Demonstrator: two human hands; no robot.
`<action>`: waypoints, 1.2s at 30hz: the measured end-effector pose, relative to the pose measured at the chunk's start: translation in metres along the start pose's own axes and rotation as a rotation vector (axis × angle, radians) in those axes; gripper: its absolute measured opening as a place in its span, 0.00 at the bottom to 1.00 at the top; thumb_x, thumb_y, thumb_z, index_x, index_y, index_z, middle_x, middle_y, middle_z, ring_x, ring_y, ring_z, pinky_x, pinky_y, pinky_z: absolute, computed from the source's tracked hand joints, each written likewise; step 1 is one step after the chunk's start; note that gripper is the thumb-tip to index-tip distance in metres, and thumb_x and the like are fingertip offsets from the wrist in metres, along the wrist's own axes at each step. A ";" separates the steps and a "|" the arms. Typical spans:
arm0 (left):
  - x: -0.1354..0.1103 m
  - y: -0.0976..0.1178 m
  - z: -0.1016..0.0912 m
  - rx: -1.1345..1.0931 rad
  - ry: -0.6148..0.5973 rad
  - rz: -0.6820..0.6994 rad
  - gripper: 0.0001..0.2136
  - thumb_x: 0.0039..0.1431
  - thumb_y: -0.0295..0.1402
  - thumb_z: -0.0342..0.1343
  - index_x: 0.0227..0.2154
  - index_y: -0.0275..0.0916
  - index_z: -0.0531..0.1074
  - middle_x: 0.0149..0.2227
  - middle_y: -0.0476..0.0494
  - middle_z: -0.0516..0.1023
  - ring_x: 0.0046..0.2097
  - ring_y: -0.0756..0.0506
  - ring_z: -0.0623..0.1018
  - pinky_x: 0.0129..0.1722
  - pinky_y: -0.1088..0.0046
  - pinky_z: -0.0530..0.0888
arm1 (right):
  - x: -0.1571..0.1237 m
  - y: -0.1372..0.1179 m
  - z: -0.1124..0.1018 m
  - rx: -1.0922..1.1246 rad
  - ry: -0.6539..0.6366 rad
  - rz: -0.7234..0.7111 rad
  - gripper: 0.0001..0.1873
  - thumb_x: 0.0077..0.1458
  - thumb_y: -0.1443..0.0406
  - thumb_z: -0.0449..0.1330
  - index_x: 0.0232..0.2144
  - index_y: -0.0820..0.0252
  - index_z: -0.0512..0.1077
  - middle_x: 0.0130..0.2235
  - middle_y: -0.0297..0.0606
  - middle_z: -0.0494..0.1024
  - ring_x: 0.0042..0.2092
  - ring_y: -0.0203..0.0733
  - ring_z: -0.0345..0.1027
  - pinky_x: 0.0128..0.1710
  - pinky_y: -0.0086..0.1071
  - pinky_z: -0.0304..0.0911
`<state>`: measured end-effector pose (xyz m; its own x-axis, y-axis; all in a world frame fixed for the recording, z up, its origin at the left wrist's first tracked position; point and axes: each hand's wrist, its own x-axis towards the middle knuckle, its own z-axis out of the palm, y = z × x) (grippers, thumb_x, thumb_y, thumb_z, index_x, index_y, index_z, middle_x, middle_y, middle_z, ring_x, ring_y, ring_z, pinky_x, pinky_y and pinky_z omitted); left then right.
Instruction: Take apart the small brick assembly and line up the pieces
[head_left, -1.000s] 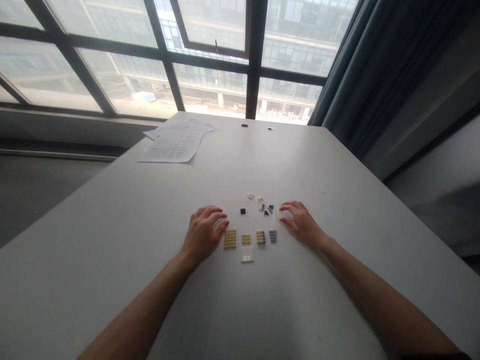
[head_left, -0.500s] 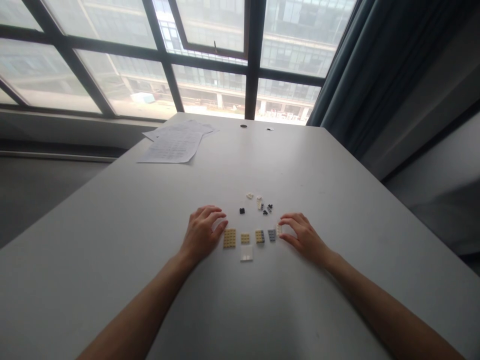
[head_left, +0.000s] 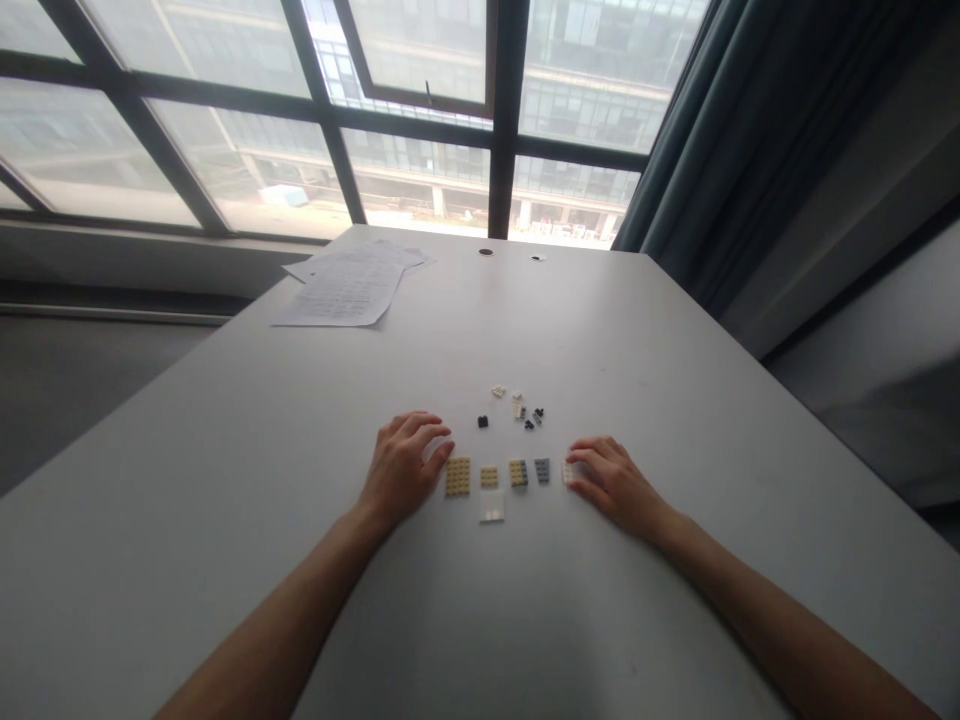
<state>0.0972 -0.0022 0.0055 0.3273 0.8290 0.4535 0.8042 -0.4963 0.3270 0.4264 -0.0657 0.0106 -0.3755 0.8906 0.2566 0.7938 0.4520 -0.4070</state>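
Note:
My right hand [head_left: 616, 483] rests on the table with thumb and forefinger around a small white building-block plate [head_left: 567, 473]. Fingers curved and apart, my left hand [head_left: 407, 463] lies beside a tan studded plate [head_left: 458, 477]; its thumb is at the plate's upper left edge, and I cannot tell whether they touch. Between the hands, in a row, are a smaller tan plate [head_left: 489, 477], a tan and blue-grey piece [head_left: 517, 473] and a blue-grey plate [head_left: 542, 471]. A smooth white tile [head_left: 492, 506] sits in front of the row.
Behind the row lie a black brick [head_left: 483, 422], a white piece [head_left: 498, 391], more white pieces [head_left: 517, 408] and several small dark pieces [head_left: 538, 413]. Printed papers [head_left: 341, 290] lie at the table's far left. A window and a dark curtain [head_left: 705, 140] stand beyond.
My right hand has slid the white plate a little to the right, away from the blue-grey plate. My left hand stays about where it was.

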 end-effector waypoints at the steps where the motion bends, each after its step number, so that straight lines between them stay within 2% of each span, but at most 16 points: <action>1: 0.000 -0.001 0.001 0.000 0.001 -0.001 0.11 0.60 0.39 0.50 0.36 0.41 0.75 0.44 0.43 0.76 0.51 0.41 0.70 0.52 0.59 0.64 | 0.000 0.002 0.000 -0.009 0.004 0.009 0.11 0.57 0.62 0.59 0.43 0.56 0.71 0.47 0.44 0.73 0.50 0.48 0.64 0.52 0.48 0.60; 8: 0.000 -0.001 0.001 -0.004 -0.004 -0.005 0.11 0.60 0.39 0.50 0.36 0.41 0.75 0.44 0.42 0.76 0.52 0.41 0.70 0.52 0.59 0.64 | 0.015 0.022 0.002 -0.043 0.042 0.074 0.12 0.57 0.63 0.58 0.44 0.56 0.71 0.48 0.44 0.72 0.51 0.49 0.63 0.52 0.48 0.59; 12: 0.000 0.001 -0.001 -0.005 0.000 -0.003 0.11 0.60 0.39 0.50 0.36 0.41 0.75 0.44 0.43 0.76 0.51 0.41 0.70 0.52 0.59 0.64 | 0.027 0.026 0.000 -0.061 0.057 0.088 0.13 0.56 0.63 0.59 0.45 0.57 0.71 0.48 0.44 0.72 0.51 0.49 0.63 0.52 0.48 0.59; 15: 0.000 0.002 -0.001 -0.009 -0.002 -0.006 0.11 0.60 0.38 0.50 0.36 0.41 0.75 0.44 0.42 0.76 0.51 0.41 0.70 0.52 0.60 0.63 | 0.031 0.017 -0.004 -0.068 0.043 -0.024 0.15 0.56 0.66 0.58 0.48 0.55 0.70 0.49 0.43 0.73 0.51 0.48 0.64 0.52 0.47 0.60; 19: 0.000 0.001 -0.001 -0.006 -0.009 -0.008 0.10 0.60 0.38 0.51 0.36 0.41 0.75 0.44 0.43 0.76 0.52 0.41 0.70 0.53 0.60 0.63 | 0.035 0.001 -0.007 -0.046 -0.088 -0.304 0.17 0.60 0.71 0.52 0.48 0.52 0.71 0.51 0.38 0.74 0.53 0.43 0.65 0.52 0.42 0.60; 22: 0.000 0.001 -0.001 -0.006 -0.007 -0.006 0.11 0.60 0.38 0.50 0.36 0.41 0.75 0.44 0.43 0.76 0.51 0.41 0.70 0.53 0.60 0.63 | 0.039 -0.006 -0.006 -0.037 -0.162 -0.400 0.19 0.60 0.73 0.50 0.47 0.51 0.72 0.51 0.34 0.75 0.54 0.41 0.65 0.54 0.39 0.61; 27: 0.000 0.003 -0.002 -0.003 -0.004 0.003 0.11 0.60 0.38 0.51 0.36 0.40 0.75 0.44 0.42 0.76 0.51 0.40 0.70 0.52 0.60 0.63 | 0.041 -0.005 0.000 -0.042 -0.201 -0.468 0.20 0.59 0.75 0.48 0.44 0.52 0.74 0.48 0.33 0.77 0.53 0.40 0.67 0.53 0.38 0.61; 31: 0.000 0.002 -0.002 0.001 0.000 0.010 0.11 0.61 0.38 0.50 0.36 0.39 0.75 0.44 0.42 0.76 0.51 0.41 0.71 0.52 0.60 0.63 | 0.037 0.000 0.004 -0.050 -0.121 -0.480 0.17 0.60 0.74 0.49 0.41 0.55 0.76 0.45 0.35 0.79 0.49 0.41 0.69 0.51 0.38 0.63; 36: 0.000 0.001 -0.001 -0.002 0.004 0.018 0.10 0.60 0.38 0.51 0.36 0.40 0.75 0.44 0.43 0.76 0.51 0.41 0.70 0.52 0.60 0.63 | 0.029 -0.003 0.005 -0.057 -0.047 -0.410 0.13 0.60 0.71 0.52 0.39 0.56 0.76 0.41 0.38 0.79 0.45 0.42 0.69 0.49 0.39 0.64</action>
<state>0.0978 -0.0032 0.0062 0.3398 0.8186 0.4631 0.7970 -0.5120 0.3203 0.4110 -0.0410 0.0151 -0.6864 0.6396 0.3460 0.5990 0.7671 -0.2298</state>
